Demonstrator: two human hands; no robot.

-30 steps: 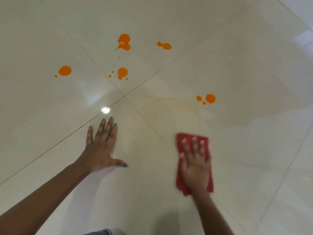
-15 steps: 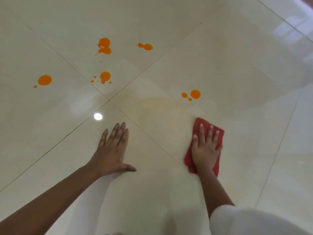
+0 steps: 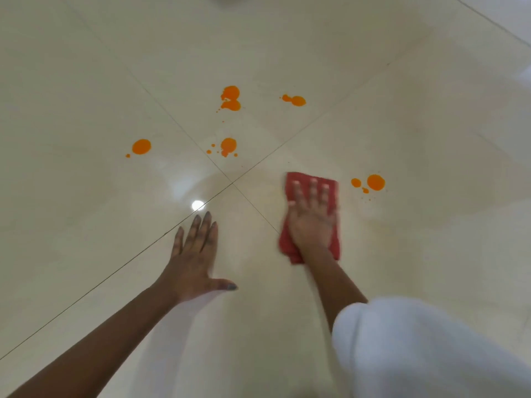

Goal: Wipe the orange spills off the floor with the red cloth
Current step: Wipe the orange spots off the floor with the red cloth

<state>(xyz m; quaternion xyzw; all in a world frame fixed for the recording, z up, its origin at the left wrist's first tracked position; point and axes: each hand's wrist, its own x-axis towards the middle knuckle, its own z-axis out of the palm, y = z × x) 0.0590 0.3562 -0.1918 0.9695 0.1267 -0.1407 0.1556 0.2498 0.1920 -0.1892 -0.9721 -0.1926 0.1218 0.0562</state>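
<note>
My right hand [image 3: 312, 218] lies flat on the folded red cloth [image 3: 304, 179] and presses it to the cream floor tiles. Just right of the cloth is an orange spill [image 3: 375, 182] with smaller drops beside it. Further off lie more orange spills: one [image 3: 228, 145] beyond the tile joint, a double blot [image 3: 230, 98], a pair [image 3: 297, 100] and a round one [image 3: 141, 146] at the left. My left hand [image 3: 195, 254] rests palm down on the floor, fingers spread, holding nothing.
Dark grout lines cross at a joint [image 3: 232, 183] between the hands. A bright light reflection [image 3: 197, 204] shines near my left fingertips. A faint yellowish smear marks the tile around the cloth. My white sleeve [image 3: 416, 349] fills the lower right.
My right hand has pushed the red cloth forward, away from me and towards the tile joint, level with the nearest orange spill. My left hand has stayed planted.
</note>
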